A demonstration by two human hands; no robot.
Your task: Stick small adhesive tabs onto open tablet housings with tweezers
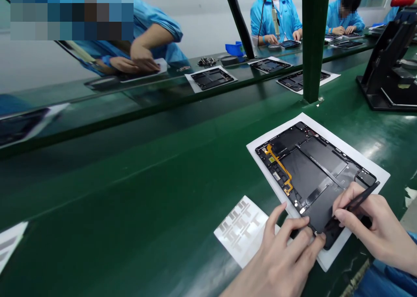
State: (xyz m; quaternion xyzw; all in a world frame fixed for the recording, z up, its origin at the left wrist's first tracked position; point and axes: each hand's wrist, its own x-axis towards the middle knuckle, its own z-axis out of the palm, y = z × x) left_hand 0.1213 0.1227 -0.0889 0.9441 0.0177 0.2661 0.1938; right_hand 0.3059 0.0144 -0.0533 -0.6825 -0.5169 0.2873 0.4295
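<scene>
Tablet shell lies open side up on white paper sheet, right of centre on green table, close to the near edge. Right hand holds black tweezers, fingers pinched together on them, tip angled down toward the near part of the shell; exact tip contact is hidden. Left hand sits on the near edge, fingers spread apart, not clamped. Step seems best done with the left hand keeping the shell flat and the tweezers low and shallow to avoid scratches. Count: one tweezers, one yellow ribbon cable in the shell, one sticker sheet left of the hands, three more shells along the far side.
</scene>
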